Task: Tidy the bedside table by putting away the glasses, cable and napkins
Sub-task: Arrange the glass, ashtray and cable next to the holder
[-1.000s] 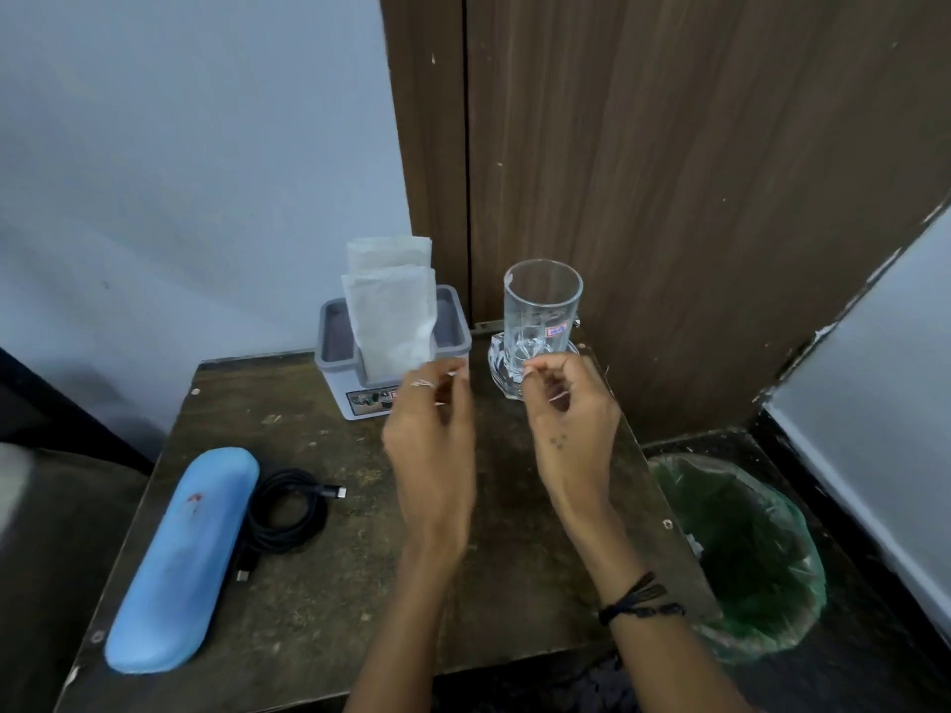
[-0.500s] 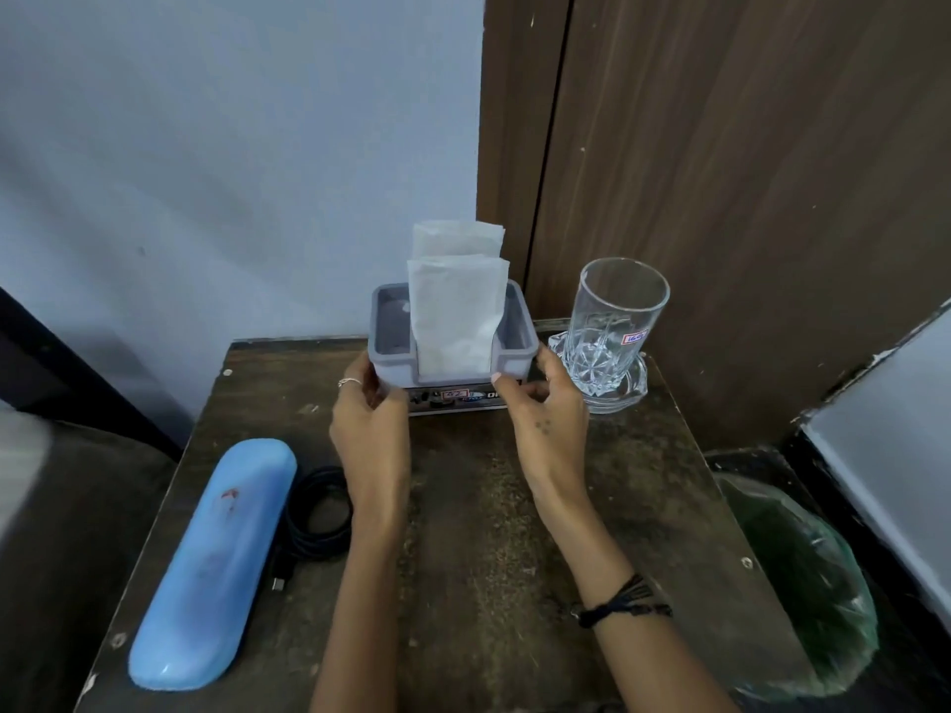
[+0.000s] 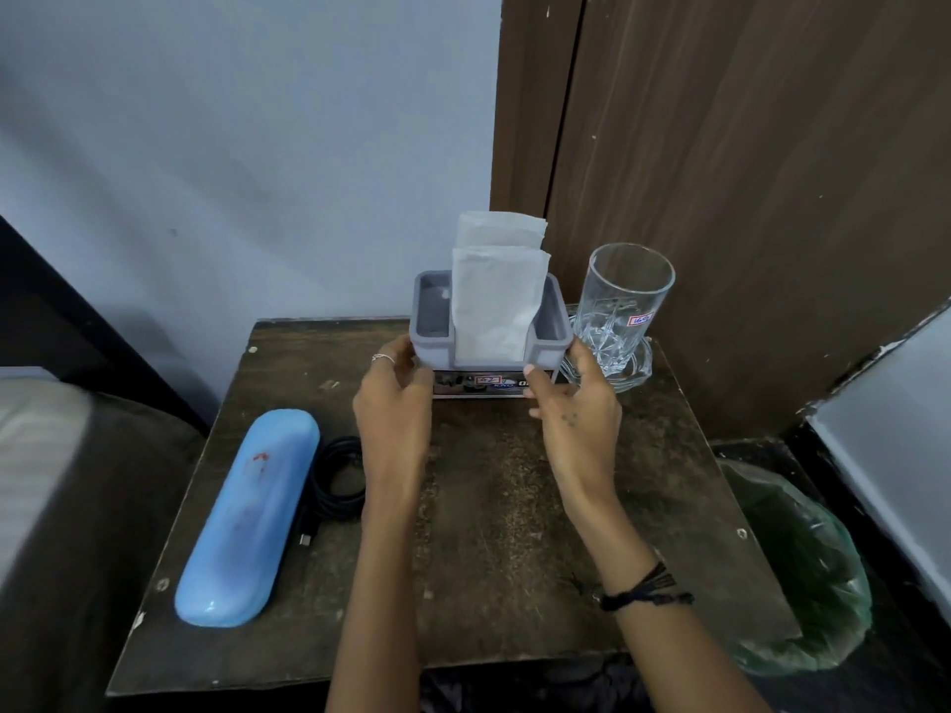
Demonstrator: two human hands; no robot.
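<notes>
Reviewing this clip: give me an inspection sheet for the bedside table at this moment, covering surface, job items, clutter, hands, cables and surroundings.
Surface: dark wooden bedside table, worn and speckled with crumbs or dust.
Job's things: white napkins stand upright in a grey holder at the back; closed blue glasses case lies on the left.
Clutter: empty drinking glass on a glass coaster, right of the holder.
Hands: left hand and right hand grip the holder's two sides.
Cables: coiled black cable beside the case, its plug toward the front.
Surroundings: green-lined bin on the floor to the right; wooden panel behind.
</notes>
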